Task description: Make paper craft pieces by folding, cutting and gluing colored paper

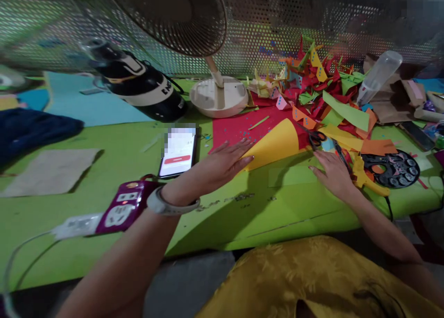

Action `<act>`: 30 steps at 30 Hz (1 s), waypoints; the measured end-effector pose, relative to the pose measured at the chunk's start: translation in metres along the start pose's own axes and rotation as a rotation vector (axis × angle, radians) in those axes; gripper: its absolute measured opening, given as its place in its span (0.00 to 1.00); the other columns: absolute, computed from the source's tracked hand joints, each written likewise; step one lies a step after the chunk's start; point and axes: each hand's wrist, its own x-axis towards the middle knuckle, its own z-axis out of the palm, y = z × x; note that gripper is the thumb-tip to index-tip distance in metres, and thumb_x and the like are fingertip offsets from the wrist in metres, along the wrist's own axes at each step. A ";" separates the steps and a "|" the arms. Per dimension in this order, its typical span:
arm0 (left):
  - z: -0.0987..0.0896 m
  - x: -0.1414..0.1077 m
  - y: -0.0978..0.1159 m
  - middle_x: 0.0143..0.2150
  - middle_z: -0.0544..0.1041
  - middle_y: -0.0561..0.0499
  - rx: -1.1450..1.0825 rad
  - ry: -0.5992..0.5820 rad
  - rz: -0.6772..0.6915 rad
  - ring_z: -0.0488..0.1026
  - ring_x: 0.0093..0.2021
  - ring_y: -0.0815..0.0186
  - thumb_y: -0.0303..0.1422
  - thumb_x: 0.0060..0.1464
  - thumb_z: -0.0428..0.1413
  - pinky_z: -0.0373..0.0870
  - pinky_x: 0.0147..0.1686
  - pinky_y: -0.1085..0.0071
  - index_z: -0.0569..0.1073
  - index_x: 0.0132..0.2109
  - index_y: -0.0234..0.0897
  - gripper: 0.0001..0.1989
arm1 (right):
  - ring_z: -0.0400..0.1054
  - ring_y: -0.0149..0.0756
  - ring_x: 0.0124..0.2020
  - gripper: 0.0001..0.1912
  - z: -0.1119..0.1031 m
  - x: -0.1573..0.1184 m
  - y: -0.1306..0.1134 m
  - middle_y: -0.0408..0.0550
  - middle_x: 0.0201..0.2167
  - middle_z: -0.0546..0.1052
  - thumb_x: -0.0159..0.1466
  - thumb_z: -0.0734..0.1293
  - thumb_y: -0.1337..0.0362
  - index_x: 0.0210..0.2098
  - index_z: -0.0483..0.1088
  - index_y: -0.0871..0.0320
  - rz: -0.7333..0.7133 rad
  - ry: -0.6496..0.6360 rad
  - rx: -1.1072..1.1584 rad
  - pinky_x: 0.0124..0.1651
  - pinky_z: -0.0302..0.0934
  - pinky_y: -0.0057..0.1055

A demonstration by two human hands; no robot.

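A yellow sheet of paper (277,144), curved like part of a cone, lies partly over a red sheet (231,131). My left hand (231,161) rests at its narrow left end, palm down, with the fingers stretched out and close together. To the right, my right hand (335,172) lies low over the table, fingers extended. Just beyond its fingertips are the dark handles of scissors (316,138); I cannot tell whether they touch. Beside that hand sits a yellow glue gun (369,181), near a round black tray-like object (395,168).
A phone (178,151) and a purple power strip (126,204) lie on the left. Behind stand a fan (218,96) and a tilted black bottle (145,87). Colourful folded paper pieces (312,77) are heaped at the back right, near a clear plastic bottle (379,77).
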 end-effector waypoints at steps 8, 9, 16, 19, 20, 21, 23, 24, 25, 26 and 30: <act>-0.022 -0.004 0.002 0.67 0.67 0.39 -0.072 0.129 -0.052 0.64 0.66 0.50 0.54 0.66 0.34 0.60 0.65 0.52 0.61 0.68 0.29 0.38 | 0.66 0.51 0.59 0.23 0.001 0.001 -0.015 0.58 0.57 0.74 0.67 0.65 0.54 0.57 0.70 0.58 -0.172 -0.144 -0.012 0.62 0.60 0.50; -0.025 -0.005 0.002 0.67 0.67 0.39 -0.072 0.145 -0.061 0.64 0.66 0.51 0.55 0.66 0.34 0.60 0.65 0.53 0.62 0.67 0.28 0.39 | 0.68 0.51 0.57 0.21 0.003 0.003 -0.017 0.58 0.54 0.75 0.66 0.66 0.55 0.55 0.72 0.59 -0.154 -0.177 -0.021 0.60 0.62 0.50; -0.037 -0.011 -0.001 0.63 0.70 0.33 -0.050 0.220 -0.091 0.65 0.65 0.47 0.58 0.64 0.30 0.60 0.65 0.49 0.64 0.63 0.18 0.46 | 0.71 0.46 0.46 0.06 -0.001 0.008 -0.025 0.53 0.40 0.77 0.66 0.67 0.62 0.39 0.75 0.57 -0.121 -0.220 0.080 0.51 0.65 0.44; -0.043 -0.018 0.003 0.63 0.70 0.33 -0.029 0.251 -0.072 0.67 0.64 0.49 0.56 0.66 0.30 0.58 0.65 0.49 0.65 0.62 0.18 0.44 | 0.71 0.45 0.45 0.08 -0.008 0.020 -0.025 0.53 0.40 0.78 0.68 0.65 0.61 0.40 0.74 0.58 -0.096 -0.146 0.122 0.49 0.64 0.42; -0.044 -0.021 0.005 0.64 0.70 0.35 -0.018 0.269 -0.066 0.67 0.64 0.51 0.54 0.67 0.30 0.56 0.66 0.50 0.64 0.63 0.20 0.42 | 0.71 0.45 0.45 0.09 -0.009 0.029 -0.024 0.54 0.40 0.78 0.68 0.64 0.60 0.41 0.74 0.58 -0.073 -0.114 0.115 0.49 0.64 0.42; -0.044 -0.024 0.008 0.64 0.70 0.38 -0.006 0.278 -0.061 0.66 0.64 0.53 0.53 0.67 0.30 0.55 0.67 0.51 0.64 0.64 0.22 0.40 | 0.71 0.46 0.44 0.09 -0.010 0.040 -0.022 0.54 0.40 0.78 0.68 0.64 0.60 0.41 0.73 0.58 -0.034 -0.068 0.105 0.49 0.65 0.43; -0.042 -0.030 0.013 0.66 0.68 0.42 0.018 0.263 -0.053 0.65 0.66 0.56 0.52 0.68 0.30 0.53 0.68 0.51 0.62 0.65 0.27 0.37 | 0.72 0.47 0.43 0.08 -0.008 0.064 -0.018 0.54 0.39 0.78 0.66 0.65 0.61 0.39 0.73 0.58 0.059 0.033 0.060 0.48 0.65 0.45; -0.039 -0.032 0.015 0.67 0.67 0.44 0.030 0.238 -0.044 0.63 0.67 0.57 0.51 0.68 0.31 0.53 0.69 0.52 0.62 0.66 0.29 0.36 | 0.72 0.48 0.44 0.08 -0.007 0.075 -0.016 0.55 0.40 0.78 0.66 0.65 0.62 0.40 0.73 0.58 0.092 0.081 0.043 0.49 0.65 0.46; -0.035 -0.033 0.017 0.68 0.66 0.45 0.039 0.210 -0.027 0.62 0.67 0.57 0.51 0.69 0.31 0.53 0.69 0.53 0.62 0.66 0.31 0.35 | 0.71 0.50 0.46 0.10 -0.005 0.084 -0.014 0.56 0.42 0.78 0.65 0.65 0.62 0.44 0.73 0.59 0.102 0.118 0.031 0.50 0.65 0.48; -0.029 -0.035 0.019 0.69 0.65 0.45 0.044 0.180 0.000 0.62 0.68 0.57 0.50 0.69 0.32 0.53 0.69 0.54 0.61 0.67 0.32 0.34 | 0.70 0.53 0.50 0.15 -0.004 0.089 -0.013 0.59 0.46 0.77 0.64 0.65 0.62 0.49 0.71 0.60 0.105 0.137 0.024 0.52 0.65 0.51; -0.003 -0.036 0.021 0.69 0.64 0.42 0.055 0.106 0.065 0.63 0.68 0.57 0.48 0.69 0.34 0.57 0.67 0.54 0.60 0.68 0.33 0.32 | 0.57 0.56 0.66 0.37 -0.003 0.076 -0.015 0.62 0.65 0.63 0.64 0.64 0.62 0.69 0.50 0.59 -0.094 0.196 0.052 0.63 0.57 0.57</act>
